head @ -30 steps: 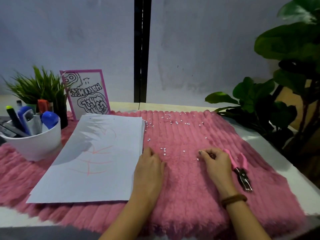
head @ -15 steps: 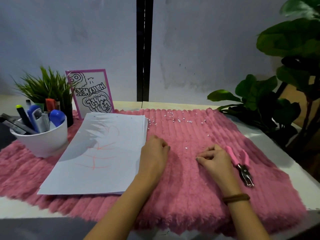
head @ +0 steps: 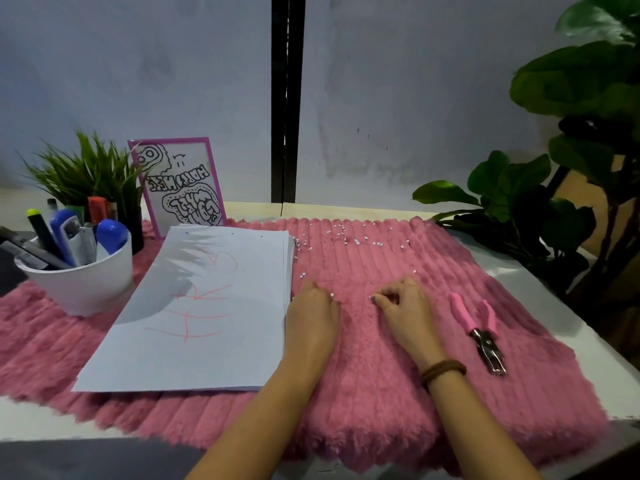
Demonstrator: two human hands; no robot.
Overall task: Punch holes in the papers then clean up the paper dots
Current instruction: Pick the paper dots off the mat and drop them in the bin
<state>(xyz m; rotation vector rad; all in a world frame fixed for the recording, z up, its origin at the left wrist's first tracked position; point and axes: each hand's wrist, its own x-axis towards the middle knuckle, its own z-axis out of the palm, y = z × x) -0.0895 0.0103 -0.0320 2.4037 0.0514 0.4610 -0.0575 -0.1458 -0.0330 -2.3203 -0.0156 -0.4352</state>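
both hands rest knuckles-up on the pink mat (head: 381, 393) right of the paper stack (head: 207, 306): the left hand (head: 311, 317) just beside its edge with fingers curled under, the right hand (head: 405, 306) now nearer the stack, fingertips bunched; whether either holds dots i cannot tell. the cluster by the hands has thinned; paper dots (head: 356, 240) remain right of the stack's far corner, the hole punch (head: 479, 330) further right

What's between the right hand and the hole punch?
Only bare pink mat, seen in the head view: nothing lies on it between the right hand and the hole punch.
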